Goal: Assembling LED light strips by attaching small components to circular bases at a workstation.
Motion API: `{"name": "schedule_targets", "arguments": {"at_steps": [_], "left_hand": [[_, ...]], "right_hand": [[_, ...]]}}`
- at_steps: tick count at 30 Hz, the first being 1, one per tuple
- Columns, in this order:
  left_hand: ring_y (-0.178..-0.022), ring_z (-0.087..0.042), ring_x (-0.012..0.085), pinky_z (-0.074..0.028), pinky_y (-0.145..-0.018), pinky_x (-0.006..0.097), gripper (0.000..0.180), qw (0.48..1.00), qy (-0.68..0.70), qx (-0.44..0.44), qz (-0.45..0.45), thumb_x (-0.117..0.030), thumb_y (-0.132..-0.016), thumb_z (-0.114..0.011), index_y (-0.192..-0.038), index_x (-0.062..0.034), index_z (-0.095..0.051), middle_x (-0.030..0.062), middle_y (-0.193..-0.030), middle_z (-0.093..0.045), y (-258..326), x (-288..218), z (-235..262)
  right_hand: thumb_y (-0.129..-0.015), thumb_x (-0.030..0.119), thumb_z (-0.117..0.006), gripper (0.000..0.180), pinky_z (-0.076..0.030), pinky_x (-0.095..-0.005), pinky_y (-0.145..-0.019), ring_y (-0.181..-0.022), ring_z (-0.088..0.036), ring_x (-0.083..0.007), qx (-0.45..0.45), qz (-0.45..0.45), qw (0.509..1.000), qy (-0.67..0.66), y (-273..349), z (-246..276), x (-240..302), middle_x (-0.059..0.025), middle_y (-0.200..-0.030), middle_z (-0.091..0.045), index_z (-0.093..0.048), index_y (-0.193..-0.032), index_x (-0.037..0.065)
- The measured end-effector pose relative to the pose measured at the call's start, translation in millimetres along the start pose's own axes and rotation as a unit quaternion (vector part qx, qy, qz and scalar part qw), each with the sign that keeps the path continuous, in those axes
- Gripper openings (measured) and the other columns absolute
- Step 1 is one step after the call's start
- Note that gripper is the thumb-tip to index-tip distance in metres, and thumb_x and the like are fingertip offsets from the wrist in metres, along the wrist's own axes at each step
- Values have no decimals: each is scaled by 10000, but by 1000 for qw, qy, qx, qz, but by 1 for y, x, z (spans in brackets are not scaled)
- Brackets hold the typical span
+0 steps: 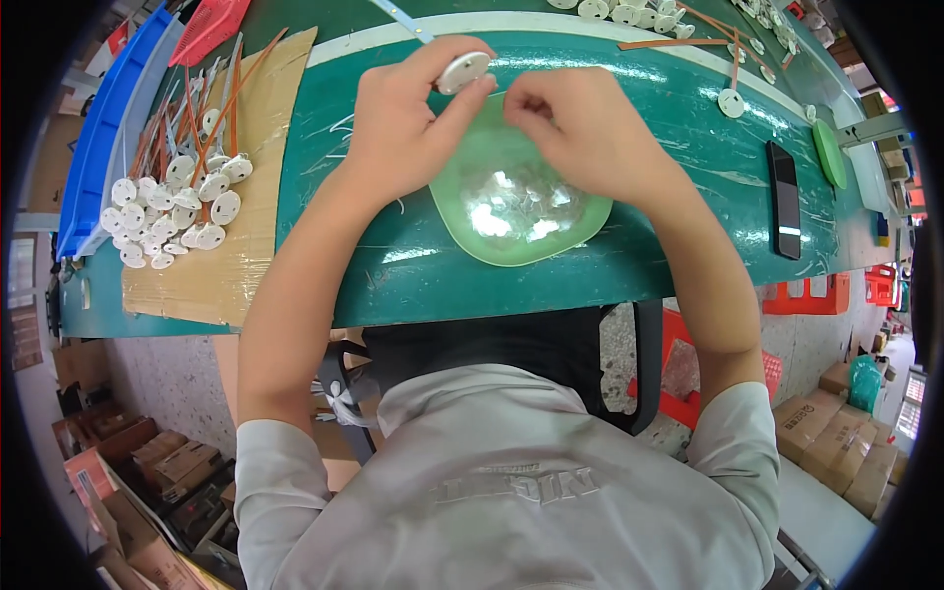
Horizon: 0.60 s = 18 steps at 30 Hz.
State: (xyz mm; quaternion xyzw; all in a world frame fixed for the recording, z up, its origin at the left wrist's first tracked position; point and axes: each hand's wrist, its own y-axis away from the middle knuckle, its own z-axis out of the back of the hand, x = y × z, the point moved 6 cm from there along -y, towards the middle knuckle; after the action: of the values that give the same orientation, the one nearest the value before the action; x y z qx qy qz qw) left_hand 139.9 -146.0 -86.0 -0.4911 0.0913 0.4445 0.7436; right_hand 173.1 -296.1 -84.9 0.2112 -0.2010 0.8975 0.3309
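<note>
Held between the thumb and fingers of my left hand (393, 128) is a white round disc (463, 73) with small holes. A pale blue-grey strip (401, 20) extends from behind that hand, seemingly joined to the disc. My right hand (580, 128) is closed in a pinch just right of the disc, above a light green bowl (450, 202). Whatever its fingertips grip is too small or hidden to tell. Inside the bowl lie small, shiny, clear-looking pieces, blurred by glare. The bowl stands on the green table mat (678, 236) near the front edge.
At left, a cardboard sheet (258, 187) bears a pile of white discs (157, 211) with brown and grey strips. Beyond are a blue bin (98, 147) and a red tray (208, 29). Finished-looking discs (639, 15) lie at the back; a black phone (784, 202) and green dish (828, 154) lie right.
</note>
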Motion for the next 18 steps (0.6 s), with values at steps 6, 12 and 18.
{"name": "schedule_targets", "arguments": {"at_steps": [6,12,18], "left_hand": [[-834,-708,99,-544,-761,242,279,990,120,-65,33,-94,-788,-802,-1037,-55,-681,40,-883,-744,-1,-2,10],[-839,-703,104,-542,-775,243,274,995,82,-49,21,-62,-790,-797,-1033,-45,-670,43,-891,-739,-1,-6,12],[-885,-683,111,-531,-797,258,276,967,219,-92,87,14,-799,-784,-1033,-22,-642,62,-913,-724,-1,-6,19]], "right_hand": [[-923,110,-640,139,-539,-293,-642,-702,-644,-145,-115,15,988,-102,2,20,6,-85,-788,-680,-669,-963,-19],[-937,105,-648,137,-564,-269,-647,-753,-654,-113,-120,15,986,-119,1,18,7,-56,-852,-697,-678,-997,-13],[-941,101,-650,150,-564,-263,-671,-821,-652,-113,-159,-2,958,-236,2,20,8,-54,-936,-694,-681,-1030,-16]]}}
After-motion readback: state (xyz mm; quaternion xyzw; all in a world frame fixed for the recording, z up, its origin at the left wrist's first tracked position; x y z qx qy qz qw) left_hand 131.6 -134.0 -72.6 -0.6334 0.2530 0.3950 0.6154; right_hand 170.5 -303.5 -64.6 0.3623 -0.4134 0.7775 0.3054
